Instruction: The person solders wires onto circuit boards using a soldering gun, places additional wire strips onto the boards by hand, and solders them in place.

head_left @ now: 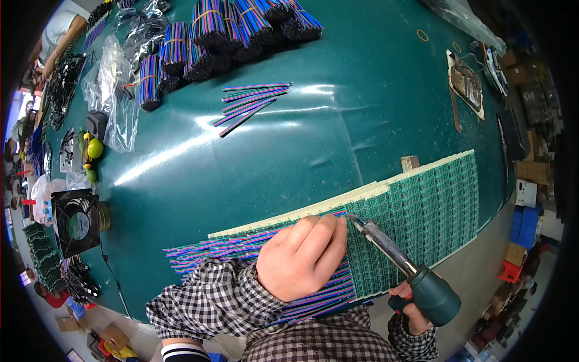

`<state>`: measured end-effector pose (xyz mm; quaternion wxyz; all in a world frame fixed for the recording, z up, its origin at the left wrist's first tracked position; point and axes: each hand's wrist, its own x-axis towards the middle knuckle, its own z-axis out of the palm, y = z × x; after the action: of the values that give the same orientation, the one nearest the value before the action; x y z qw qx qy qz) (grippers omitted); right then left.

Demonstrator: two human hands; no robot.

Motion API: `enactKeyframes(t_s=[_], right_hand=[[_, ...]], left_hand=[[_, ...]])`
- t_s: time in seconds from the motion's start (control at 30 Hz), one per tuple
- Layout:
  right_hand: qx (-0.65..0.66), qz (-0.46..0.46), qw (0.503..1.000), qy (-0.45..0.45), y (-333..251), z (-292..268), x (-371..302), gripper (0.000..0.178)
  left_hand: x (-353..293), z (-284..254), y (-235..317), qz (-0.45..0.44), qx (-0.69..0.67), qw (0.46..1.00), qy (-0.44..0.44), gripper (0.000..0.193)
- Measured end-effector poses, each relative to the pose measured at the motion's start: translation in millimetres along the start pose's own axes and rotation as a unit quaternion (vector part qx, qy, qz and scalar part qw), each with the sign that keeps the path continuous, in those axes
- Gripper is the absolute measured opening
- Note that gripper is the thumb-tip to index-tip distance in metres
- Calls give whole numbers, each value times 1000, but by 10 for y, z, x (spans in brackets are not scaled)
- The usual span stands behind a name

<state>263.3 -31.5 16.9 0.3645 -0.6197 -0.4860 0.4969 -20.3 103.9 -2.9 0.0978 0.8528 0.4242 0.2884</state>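
My left hand (300,256) is closed, its fingertips pinching a short multicoloured ribbon wire (339,212) by its end at the far edge of the circuit boards. My right hand (415,312) grips the dark green handle of a soldering iron (391,248). The iron's tip meets the boards just right of my left fingertips, at or very near the wire end; exact contact is too small to tell. Rows of green circuit boards (422,208) lie in a long slanting sheet. Along their left part, many ribbon wires (226,246) stretch leftward, partly beneath my left hand and sleeve.
Several loose ribbon wires (252,105) lie mid-table, with banded wire bundles (208,27) behind. A black fan (75,223) stands at left, its cord trailing down. A wooden block (409,163) touches the boards' far edge. A soldering stand (465,84) sits far right.
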Motion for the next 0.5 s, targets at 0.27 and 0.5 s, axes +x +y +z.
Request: enactKeyframes(t_s=[0.27, 0.5], right_hand=[[-22, -16, 1000, -10, 168, -101, -117, 53], [119, 36, 991, 57, 105, -44, -127, 61]], left_hand=[[11, -19, 4, -8, -5, 1000, -5, 39], [-1, -4, 1, -6, 5, 1000, -5, 40]])
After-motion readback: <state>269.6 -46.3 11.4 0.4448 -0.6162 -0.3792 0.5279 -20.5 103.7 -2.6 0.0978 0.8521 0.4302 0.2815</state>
